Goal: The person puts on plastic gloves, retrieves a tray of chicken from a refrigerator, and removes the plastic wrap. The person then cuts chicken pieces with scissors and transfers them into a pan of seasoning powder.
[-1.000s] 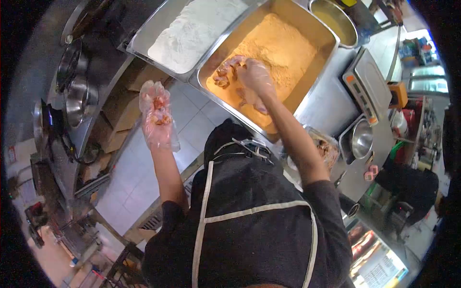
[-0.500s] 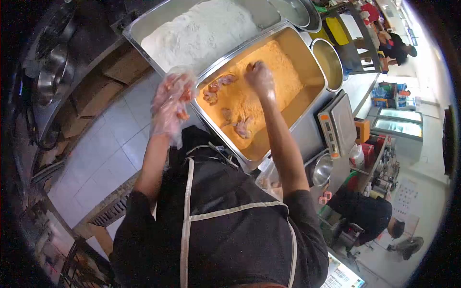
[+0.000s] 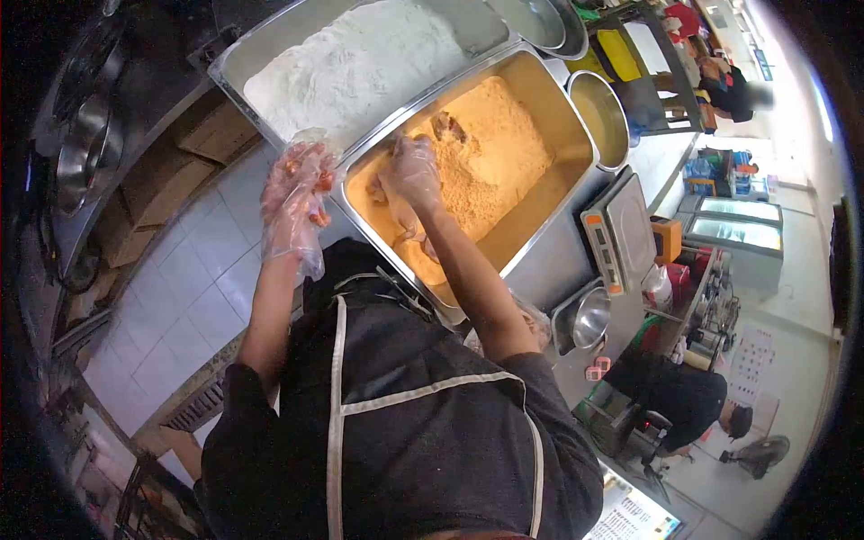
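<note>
My left hand (image 3: 295, 193), in a clear plastic glove, is closed around several raw chicken pieces (image 3: 310, 166) beside the tray's near corner. My gloved right hand (image 3: 414, 173) reaches into a deep metal tray (image 3: 560, 175) of orange breading powder (image 3: 504, 135). Its fingers curl down at the powder's left side, over where chicken pieces lie; what they grip is hidden. One chicken piece (image 3: 448, 128) lies in the powder just beyond this hand. Other pieces (image 3: 429, 245) show partly beneath my right wrist.
A second metal tray holds white flour (image 3: 355, 67) on the left. Right of the orange tray are a metal bowl of liquid (image 3: 598, 117), a digital scale (image 3: 621, 229) and a small steel bowl (image 3: 592, 317). A person in dark clothes (image 3: 670, 400) stands at the right.
My right hand has moved left and nearer across the powder, leaving a chicken piece near its former place. My left hand keeps its chicken. The whole view has shifted slightly left.
</note>
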A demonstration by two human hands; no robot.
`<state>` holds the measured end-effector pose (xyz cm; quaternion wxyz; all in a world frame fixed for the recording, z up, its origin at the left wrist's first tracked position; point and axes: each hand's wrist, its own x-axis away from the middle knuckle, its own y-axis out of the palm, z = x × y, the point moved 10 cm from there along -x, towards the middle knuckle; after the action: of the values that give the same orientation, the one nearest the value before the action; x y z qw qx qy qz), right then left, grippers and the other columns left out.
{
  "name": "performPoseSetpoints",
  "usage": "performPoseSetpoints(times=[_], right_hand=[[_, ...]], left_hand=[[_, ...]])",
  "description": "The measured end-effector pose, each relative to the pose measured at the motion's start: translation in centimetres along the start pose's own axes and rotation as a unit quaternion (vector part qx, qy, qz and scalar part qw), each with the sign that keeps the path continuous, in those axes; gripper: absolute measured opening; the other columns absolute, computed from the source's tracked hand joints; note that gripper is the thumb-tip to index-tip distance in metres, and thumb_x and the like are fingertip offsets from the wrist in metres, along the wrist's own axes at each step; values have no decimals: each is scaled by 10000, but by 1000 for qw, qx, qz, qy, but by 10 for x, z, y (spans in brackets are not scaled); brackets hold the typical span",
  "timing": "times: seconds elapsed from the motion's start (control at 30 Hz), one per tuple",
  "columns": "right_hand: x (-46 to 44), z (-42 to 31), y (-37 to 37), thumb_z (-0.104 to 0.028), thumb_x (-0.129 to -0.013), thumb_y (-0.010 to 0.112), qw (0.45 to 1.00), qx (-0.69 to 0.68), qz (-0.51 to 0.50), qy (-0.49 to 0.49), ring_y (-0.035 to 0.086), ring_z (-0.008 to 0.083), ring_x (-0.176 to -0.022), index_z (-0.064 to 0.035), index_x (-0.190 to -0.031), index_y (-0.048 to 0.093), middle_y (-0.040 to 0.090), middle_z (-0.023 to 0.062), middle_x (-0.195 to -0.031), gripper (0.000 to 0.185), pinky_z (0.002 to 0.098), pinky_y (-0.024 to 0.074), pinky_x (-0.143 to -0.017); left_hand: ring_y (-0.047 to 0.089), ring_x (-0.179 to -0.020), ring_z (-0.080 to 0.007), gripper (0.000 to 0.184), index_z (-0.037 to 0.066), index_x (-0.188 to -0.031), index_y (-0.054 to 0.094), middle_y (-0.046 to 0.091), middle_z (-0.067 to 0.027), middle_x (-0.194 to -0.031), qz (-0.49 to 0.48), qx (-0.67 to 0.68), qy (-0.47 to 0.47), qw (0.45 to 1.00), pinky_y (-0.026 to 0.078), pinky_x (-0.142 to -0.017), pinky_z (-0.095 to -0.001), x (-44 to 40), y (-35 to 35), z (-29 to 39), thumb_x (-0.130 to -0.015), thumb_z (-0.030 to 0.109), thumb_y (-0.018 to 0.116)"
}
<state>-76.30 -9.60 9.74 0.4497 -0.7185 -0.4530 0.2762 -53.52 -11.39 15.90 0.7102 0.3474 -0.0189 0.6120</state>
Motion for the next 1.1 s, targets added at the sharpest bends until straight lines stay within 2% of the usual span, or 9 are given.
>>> performPoseSetpoints(times=[0.23, 0.47, 0.57, 0.6, 0.8, 0.87, 0.93, 1.0, 1.1], right_hand=[[-13, 10, -43, -126, -703, 739, 981, -47, 101, -161, 560, 399, -885, 11, -878, 587, 600, 199, -837, 269, 458, 476, -774], [50, -25, -70, -144, -748, 729, 970, -22, 201, -137, 570, 394, -969, -34, -983, 623, 620, 209, -954, 280, 453, 474, -826], [59, -35, -57, -187, -849, 687, 940, -335, 66, 21, 583, 265, -957, -39, -1065, 609, 617, 117, -994, 273, 406, 488, -832], [68, -34, -31, -184, -896, 656, 829, -534, -45, 157, 577, 204, -931, -42, -1165, 593, 611, 69, -1045, 311, 384, 495, -836], [75, -36, -60, -287, -963, 577, 880, -469, 48, -55, 594, 108, -731, -31, -1162, 593, 626, 34, -1002, 325, 238, 502, -600], [71, 0, -39, -264, -941, 604, 808, -571, -45, 138, 633, 177, -732, -25, -1095, 609, 651, 8, -917, 284, 295, 518, -633], [67, 5, -47, -222, -907, 628, 815, -565, 4, 130, 631, 251, -687, -18, -1052, 614, 670, 59, -829, 250, 318, 517, -618], [56, -3, -45, -220, -896, 604, 960, -250, 106, -67, 646, 346, -686, -14, -957, 633, 669, 186, -817, 217, 426, 511, -602], [54, -16, 15, -172, -869, 549, 997, -62, -6, -43, 645, 409, -796, 22, -953, 610, 627, 287, -817, 220, 479, 517, -684]], left_hand=[[611, -869, -121, 457, 137, -1315, 452, 582, -80, -1292, -23, 53, -6, 998, 372, -401, -204, 1, -3, -1, -913, 209, 657], [645, -924, -205, 445, 116, -1358, 417, 497, -153, -1376, -65, 186, 9, 980, 479, -467, -249, 7, 13, 3, -933, 123, 549], [642, -791, -163, 577, 83, -1428, 341, 491, -160, -1374, -143, 182, -20, 973, 475, -464, -247, 11, 26, 4, -889, 108, 547], [633, -719, -140, 672, 65, -1473, 285, 505, -163, -1354, -210, 151, -49, 965, 476, -470, -244, 18, 42, 2, -858, 101, 554], [555, -530, -130, 846, 66, -1513, 215, 464, -208, -1390, -300, -92, -129, 940, 503, -531, -234, 37, 87, -30, -748, 31, 575], [600, -658, -146, 893, 44, -1524, 119, 417, -196, -1432, -316, -21, -61, 947, 501, -518, -264, 32, 93, -6, -764, 33, 586], [636, -927, -225, 863, 62, -1525, 147, 343, -201, -1492, -263, -21, -45, 964, 523, -544, -284, 8, 67, -5, -767, 47, 560], [465, -1273, -320, 835, 65, -1519, 182, 301, -210, -1510, -208, 49, 6, 977, 550, -790, -356, -5, 46, 17, -763, 60, 537], [273, -1406, -364, 823, 69, -1514, 201, 275, -212, -1521, -191, 57, 44, 979, 393, -1057, -449, -2, 33, 42, -761, 66, 533]])
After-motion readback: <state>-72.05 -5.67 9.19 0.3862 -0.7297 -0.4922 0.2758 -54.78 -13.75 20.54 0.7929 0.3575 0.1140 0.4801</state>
